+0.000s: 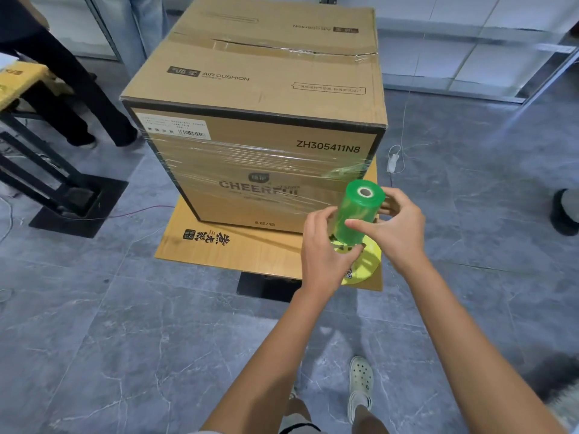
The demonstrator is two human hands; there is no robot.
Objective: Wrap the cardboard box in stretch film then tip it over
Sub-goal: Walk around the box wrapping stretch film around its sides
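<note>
A large cardboard box (pixel 260 114) stands upright on a flat cardboard sheet (pixel 225 249). Clear stretch film (pixel 250 164) bands the middle of its front face and bunches green at the box's right front corner. In front of that corner I hold a green roll of stretch film (pixel 357 211) upright with both hands. My left hand (pixel 326 245) grips the roll's lower left side. My right hand (pixel 394 223) curls round its right side, thumb across the front.
The sheet lies on a low black stand (pixel 266 286) over a grey tiled floor. A black metal frame (pixel 59 189) stands at the left, with a person's dark trouser legs (pixel 78 98) behind it. A white cable (pixel 394 158) trails right of the box. My feet (pixel 360 383) are below.
</note>
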